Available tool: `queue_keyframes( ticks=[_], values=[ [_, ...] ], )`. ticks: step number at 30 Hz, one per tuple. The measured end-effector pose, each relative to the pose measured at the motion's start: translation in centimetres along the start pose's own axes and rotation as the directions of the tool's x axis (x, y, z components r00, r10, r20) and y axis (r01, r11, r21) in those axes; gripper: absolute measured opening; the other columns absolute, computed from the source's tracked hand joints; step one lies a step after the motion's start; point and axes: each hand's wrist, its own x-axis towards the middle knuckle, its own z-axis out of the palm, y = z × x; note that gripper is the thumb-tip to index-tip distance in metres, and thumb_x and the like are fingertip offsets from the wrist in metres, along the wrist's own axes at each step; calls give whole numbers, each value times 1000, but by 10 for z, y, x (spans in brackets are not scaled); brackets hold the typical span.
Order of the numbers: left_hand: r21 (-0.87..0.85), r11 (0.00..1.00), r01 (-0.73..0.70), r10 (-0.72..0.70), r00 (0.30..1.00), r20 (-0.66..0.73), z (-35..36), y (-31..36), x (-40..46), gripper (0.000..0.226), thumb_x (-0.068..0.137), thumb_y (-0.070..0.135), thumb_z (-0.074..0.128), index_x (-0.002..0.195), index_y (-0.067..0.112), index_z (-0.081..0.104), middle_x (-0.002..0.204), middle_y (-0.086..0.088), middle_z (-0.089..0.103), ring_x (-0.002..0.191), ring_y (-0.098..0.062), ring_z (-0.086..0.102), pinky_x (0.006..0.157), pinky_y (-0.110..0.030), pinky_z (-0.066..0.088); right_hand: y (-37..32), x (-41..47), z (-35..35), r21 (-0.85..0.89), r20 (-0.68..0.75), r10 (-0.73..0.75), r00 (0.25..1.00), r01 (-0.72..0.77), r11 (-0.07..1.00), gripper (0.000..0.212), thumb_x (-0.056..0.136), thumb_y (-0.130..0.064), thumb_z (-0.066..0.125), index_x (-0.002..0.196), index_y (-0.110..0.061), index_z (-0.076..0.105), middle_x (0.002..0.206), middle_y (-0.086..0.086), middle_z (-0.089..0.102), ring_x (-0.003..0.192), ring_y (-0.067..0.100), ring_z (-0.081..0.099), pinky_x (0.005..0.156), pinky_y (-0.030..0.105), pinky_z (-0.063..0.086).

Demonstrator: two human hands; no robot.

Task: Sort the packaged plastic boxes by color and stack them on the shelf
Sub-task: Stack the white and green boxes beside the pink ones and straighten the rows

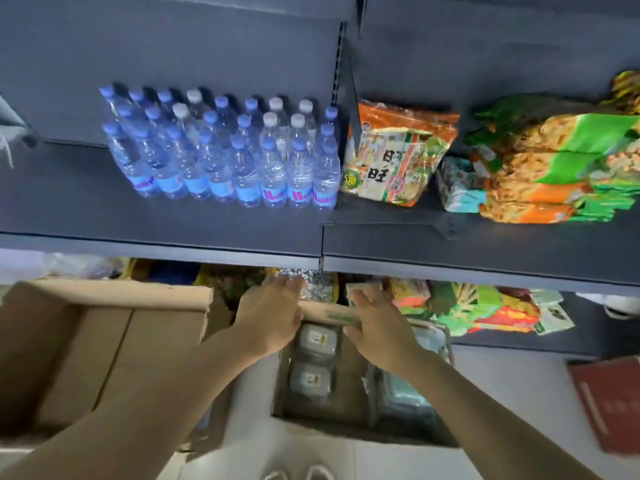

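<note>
An open cardboard carton (pixel 346 433) stands on the floor below the shelf. Inside it, two grey packaged plastic boxes (pixel 316 341) lie one behind the other on the left. Bluish-green packaged boxes (pixel 405 400) lie on the right, partly hidden by my right forearm. My left hand (pixel 270 313) reaches over the carton's far flap (pixel 327 315) with fingers stretched forward and holds nothing. My right hand (pixel 377 323) rests on the same flap by its green print, fingers straight. Both hands are blurred.
The dark shelf board (pixel 173 223) carries several water bottles (pixel 221 157) and snack bags (pixel 391 161) to their right. More snack bags (pixel 485 306) lie on the lower shelf. A larger cardboard box (pixel 104 341) stands at the left, and a red flat object (pixel 609 403) lies at the right.
</note>
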Motion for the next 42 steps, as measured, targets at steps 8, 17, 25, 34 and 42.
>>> queue_keyframes(
  ticks=[8,17,25,34,42],
  values=[
    [-9,999,-38,39,964,261,140,-30,6,47,92,30,51,136,22,36,131,-1,49,120,-21,48,87,-37,47,43,-5,136,13,302,203,931,-217,976,53,93,-32,55,140,-18,36,144,6,32,132,24,38,105,34,38],
    [-54,997,-61,76,938,339,298,-27,50,52,86,17,61,133,20,38,132,-3,51,117,-24,54,90,-38,51,93,32,258,25,343,282,896,-308,951,59,91,-33,58,142,-18,33,143,10,33,132,28,39,107,42,39],
    [205,973,-109,-5,874,486,423,-26,86,71,88,16,56,146,11,17,147,-13,23,136,-31,23,112,-47,19,127,67,341,154,332,295,896,-360,920,60,91,-23,59,141,-15,27,143,12,30,127,32,41,97,40,42],
    [-18,987,163,-140,897,419,437,-25,91,84,65,36,82,128,14,31,134,-9,37,122,-27,40,91,-40,42,137,61,359,381,317,350,881,-457,804,64,92,-31,58,144,-16,24,144,15,34,122,33,48,99,38,42],
    [-357,897,261,-183,954,239,390,6,82,85,58,70,69,113,16,32,109,-1,51,102,-20,51,70,-29,46,129,72,330,726,586,405,702,-677,124,93,54,-67,72,129,-21,41,122,4,59,110,24,59,96,48,48]
  ],
)
